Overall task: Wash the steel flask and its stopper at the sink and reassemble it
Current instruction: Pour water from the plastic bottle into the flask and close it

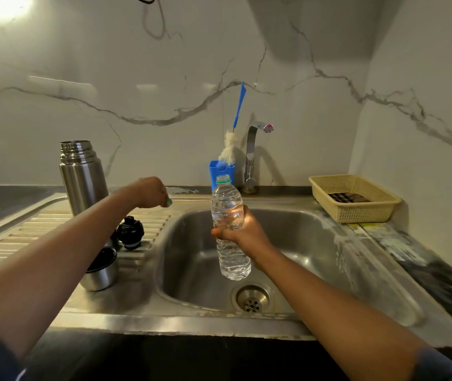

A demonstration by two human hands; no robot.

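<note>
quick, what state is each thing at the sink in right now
steel flask: upright on drainboard, open
stopper: off, on drainboard
steel cup: off, on drainboard
plastic bottle: uncapped, gripped by right hand
bottle cap: pinched by left hand
tap: no water running

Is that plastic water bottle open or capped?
Open. The plastic bottle, held upright in the right hand, shows a bare neck; the left hand pinches a small green cap.

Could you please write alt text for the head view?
Over the sink, the right hand grips an uncapped water bottle; the left hand pinches a green cap. An open steel flask, stopper and cup stand on the drainboard.
</note>
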